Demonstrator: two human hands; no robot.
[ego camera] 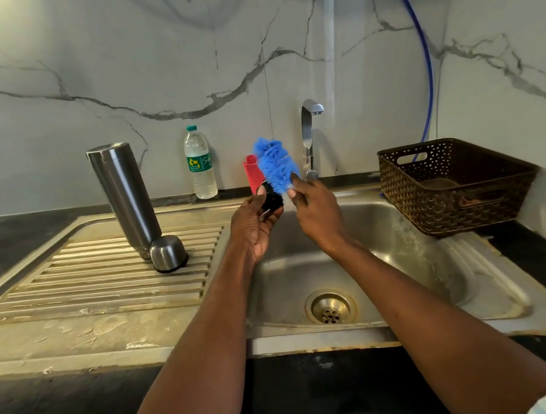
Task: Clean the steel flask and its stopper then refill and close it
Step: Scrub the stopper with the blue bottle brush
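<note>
Stopper [272, 200], small, rigid and likely wet-slick, sits pinched in the left hand [253, 226] at centre frame while the right hand [316, 213] grips the soft blue brush [275, 164].

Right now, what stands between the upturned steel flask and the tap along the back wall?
In the head view, a plastic water bottle stands between the flask and the tap; nearer the tap, a red object.

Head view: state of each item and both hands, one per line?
Flask: upside down on the drainboard, uncapped.
Steel cap: upside down beside the flask.
Stopper: held in left hand.
Blue brush: gripped by right hand, bristles against stopper.
Tap: no water visible.
Water bottle: capped, upright.
</note>
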